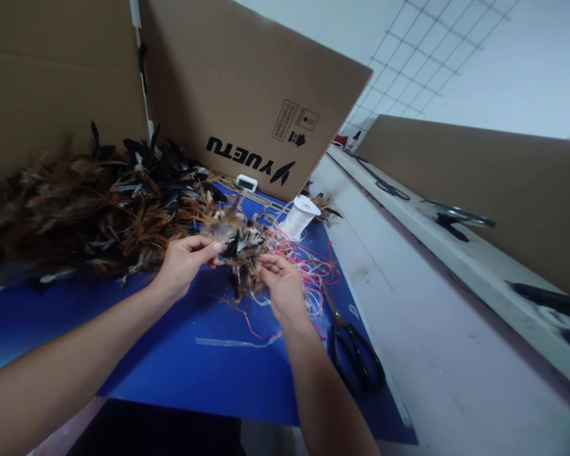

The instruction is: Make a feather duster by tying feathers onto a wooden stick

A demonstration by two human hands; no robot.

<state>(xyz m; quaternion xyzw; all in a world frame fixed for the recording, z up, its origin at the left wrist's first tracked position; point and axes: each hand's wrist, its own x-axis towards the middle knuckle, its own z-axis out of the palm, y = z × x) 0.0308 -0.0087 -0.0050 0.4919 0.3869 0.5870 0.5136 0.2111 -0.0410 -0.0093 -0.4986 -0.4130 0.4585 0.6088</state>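
Observation:
Between my two hands is a small bundle of brown, black and grey feathers (pixel 241 244) above the blue table top. My left hand (pixel 186 258) pinches its left side between thumb and fingers. On the right side, the bent fingers of my right hand (pixel 280 282) close on the lower edge of the bundle. A large heap of brown and black feathers (pixel 85 209) lies to the left of my hands. Pink and white strings (pixel 316 269) lie tangled just beyond and right of my right hand, beside a white spool (pixel 300 216).
Black-handled scissors (pixel 356 358) lie on the blue table top (pixel 204 380) at the right. Behind stand cardboard sheets (pixel 247 82) and a small white digital device (pixel 246 183). A white ledge (pixel 408 206) on the right holds more scissors and tools.

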